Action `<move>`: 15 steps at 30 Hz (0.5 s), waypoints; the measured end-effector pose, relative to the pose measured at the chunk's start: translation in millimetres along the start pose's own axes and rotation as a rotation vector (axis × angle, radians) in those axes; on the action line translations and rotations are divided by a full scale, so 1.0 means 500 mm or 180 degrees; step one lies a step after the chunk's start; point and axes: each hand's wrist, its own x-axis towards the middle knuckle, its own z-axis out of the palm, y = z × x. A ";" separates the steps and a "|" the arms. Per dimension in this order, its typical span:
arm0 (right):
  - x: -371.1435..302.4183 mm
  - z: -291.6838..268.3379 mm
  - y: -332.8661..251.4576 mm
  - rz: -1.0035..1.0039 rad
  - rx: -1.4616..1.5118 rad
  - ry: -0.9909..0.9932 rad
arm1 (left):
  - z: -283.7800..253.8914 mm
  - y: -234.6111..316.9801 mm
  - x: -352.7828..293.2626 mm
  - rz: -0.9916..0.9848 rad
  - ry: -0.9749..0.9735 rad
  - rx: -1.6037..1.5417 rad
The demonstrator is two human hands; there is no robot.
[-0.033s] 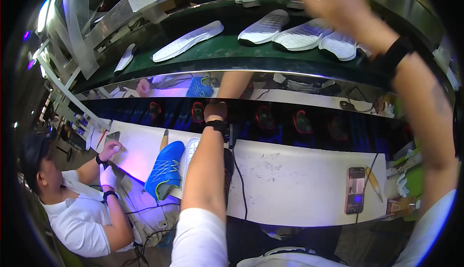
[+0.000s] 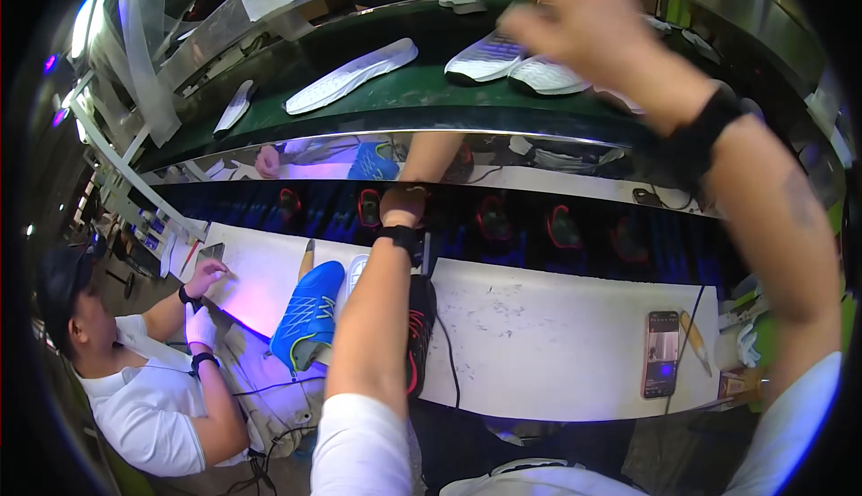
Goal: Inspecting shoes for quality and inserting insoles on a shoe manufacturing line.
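Note:
My left hand [image 2: 404,206] reaches to the dark lower conveyor [image 2: 530,218]; its fingers are mostly hidden. Raised and blurred over the green belt [image 2: 368,108], my right hand [image 2: 588,43] has thumb and fingers apart and nothing visible in it. Beneath it lie white soles [image 2: 548,77], partly covered. Left of my left forearm a blue shoe [image 2: 310,316] rests on the white table [image 2: 548,334], with a white sole [image 2: 353,273] partly showing beside it. A black shoe with red laces [image 2: 418,339] sits against the forearm's right side, partly hidden.
A phone [image 2: 661,352] and a yellow-handled tool [image 2: 694,343] lie at the table's right. Cables [image 2: 449,352] cross the table. A person [image 2: 144,370] sits at the left, one hand gloved. Another white sole [image 2: 352,76] lies on the belt. Several red-rimmed shoes [image 2: 563,226] stand in the dark conveyor.
My right hand has swept left above the belt and now covers more of the soles. My left forearm has shifted slightly left, exposing more of the black shoe.

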 end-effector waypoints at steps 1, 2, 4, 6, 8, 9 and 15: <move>-0.009 0.055 -0.045 0.0089 -0.0276 -0.0386 | -0.027 0.008 -0.019 0.0064 -0.0270 -0.0109; 0.004 0.100 -0.073 0.0590 -0.0072 -0.0789 | -0.039 0.013 -0.058 0.0154 -0.0344 -0.0597; 0.014 0.171 -0.096 0.1154 0.0127 -0.1436 | -0.067 0.024 -0.151 0.0664 -0.0685 -0.0943; 0.012 0.208 -0.100 0.1198 0.0020 -0.1353 | -0.084 0.032 -0.255 0.1486 -0.1133 -0.0668; 0.002 0.214 -0.093 0.0949 -0.0110 -0.1008 | -0.082 0.046 -0.342 0.2178 -0.1591 -0.0435; -0.002 0.209 -0.091 0.0414 -0.0077 -0.0528 | -0.078 0.051 -0.377 0.2469 -0.1809 -0.0330; 0.012 0.194 -0.111 0.1296 0.0193 -0.1306 | -0.060 0.072 -0.528 0.3288 -0.1225 0.0798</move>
